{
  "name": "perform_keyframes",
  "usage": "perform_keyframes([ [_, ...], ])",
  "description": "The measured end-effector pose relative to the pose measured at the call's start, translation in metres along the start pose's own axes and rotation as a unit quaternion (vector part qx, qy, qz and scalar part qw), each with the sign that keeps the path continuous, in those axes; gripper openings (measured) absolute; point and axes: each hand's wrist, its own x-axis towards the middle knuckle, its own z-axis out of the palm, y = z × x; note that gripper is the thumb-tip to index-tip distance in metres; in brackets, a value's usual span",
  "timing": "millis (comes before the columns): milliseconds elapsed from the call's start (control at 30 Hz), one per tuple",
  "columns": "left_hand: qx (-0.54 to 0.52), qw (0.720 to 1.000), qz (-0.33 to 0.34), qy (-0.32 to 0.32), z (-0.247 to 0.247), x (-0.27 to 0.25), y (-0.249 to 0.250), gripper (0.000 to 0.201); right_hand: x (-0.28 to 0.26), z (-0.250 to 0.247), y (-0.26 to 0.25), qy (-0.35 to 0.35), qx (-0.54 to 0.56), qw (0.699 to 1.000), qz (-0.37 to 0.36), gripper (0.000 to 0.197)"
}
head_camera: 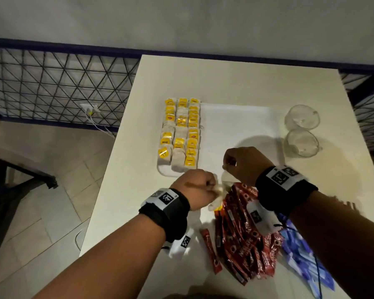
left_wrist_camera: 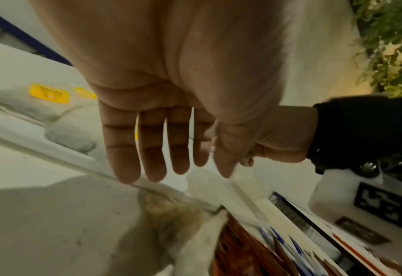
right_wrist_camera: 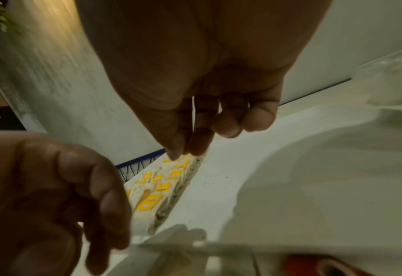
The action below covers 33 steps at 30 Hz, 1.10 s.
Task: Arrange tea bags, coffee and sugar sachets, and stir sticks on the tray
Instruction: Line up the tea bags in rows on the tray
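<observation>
A white tray (head_camera: pixel 235 126) lies mid-table, and tea bags with yellow tags (head_camera: pixel 181 134) fill its left side in three columns. Just in front of the tray's near edge my left hand (head_camera: pixel 212 186) grips a small bunch of loose tea bags (head_camera: pixel 218 192). My right hand (head_camera: pixel 228 166) is close beside it, thumb and forefinger (right_wrist_camera: pixel 178 155) pinched on a pale tea bag (head_camera: pixel 227 178) that hangs between both hands. Red coffee sachets (head_camera: pixel 242 244) are heaped near the front, with blue sugar sachets (head_camera: pixel 307 260) to their right. No stir sticks show.
Two clear glass cups (head_camera: pixel 302 116) (head_camera: pixel 301 143) stand right of the tray. One red sachet (head_camera: pixel 211 251) lies apart from the heap. The table's left edge (head_camera: pixel 108 169) drops to a tiled floor, and a wire fence runs behind.
</observation>
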Motion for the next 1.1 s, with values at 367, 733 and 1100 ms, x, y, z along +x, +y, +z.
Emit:
perform_keyframes([
  [367, 0.108, 0.992, -0.033, 0.059, 0.04, 0.005, 0.001, 0.023, -0.048, 0.016, 0.032, -0.019, 0.023, 0.999, -0.028, 0.022],
  [733, -0.165, 0.979, -0.059, 0.108, 0.0, -0.019, -0.028, 0.022, -0.051, -0.002, 0.009, -0.01, 0.065, 0.995, -0.081, 0.007],
  [1100, -0.714, 0.694, 0.023, 0.09, -0.039, -0.057, -0.01, 0.018, -0.038, -0.02, -0.046, 0.084, 0.208, 0.964, -0.143, 0.015],
])
